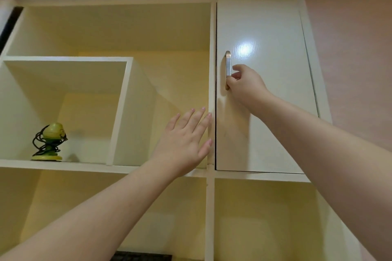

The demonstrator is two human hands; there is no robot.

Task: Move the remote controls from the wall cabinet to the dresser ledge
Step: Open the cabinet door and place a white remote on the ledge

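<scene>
Overhead, the right hand [246, 85] grips the metal handle [228, 63] of the closed cabinet door [265, 95], hiding its contents; the left hand [184, 142] hovers open, fingers spread.

Both bare arms are raised up and forward. The right hand [247, 85] is held highest, its forearm stretched diagonally from the lower right; its fingers [236, 75] are curled closed around the handle [228, 65] of the cabinet door, the thumb lifted above them. The left hand [187, 140] is held lower, open and flat, fingers extended and slightly spread, back toward the camera, nothing grasped in it.
</scene>
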